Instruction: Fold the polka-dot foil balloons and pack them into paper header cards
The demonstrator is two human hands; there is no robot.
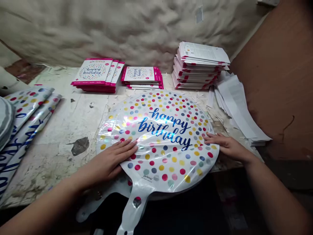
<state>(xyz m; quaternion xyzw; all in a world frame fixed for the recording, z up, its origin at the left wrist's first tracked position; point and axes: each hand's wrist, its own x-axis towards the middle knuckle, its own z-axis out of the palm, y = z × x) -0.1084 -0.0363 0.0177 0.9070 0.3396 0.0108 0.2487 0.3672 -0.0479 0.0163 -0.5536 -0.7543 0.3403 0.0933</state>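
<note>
A flat, uninflated foil balloon lies in front of me, white with coloured dots and blue "happy birthday" lettering. Its tail hangs over the table's near edge. More of the same balloons lie beneath it, with one tail showing at the lower left. My left hand rests flat on the balloon's left side, fingers stretched out. At the right rim, my right hand touches the balloon with its fingers extended; its underside is hidden.
Pink-and-white printed packets and a smaller pile of packets stand at the back. A tall packet stack is at back right, beside loose white paper strips. Folded dotted foil lies on the worn table at left.
</note>
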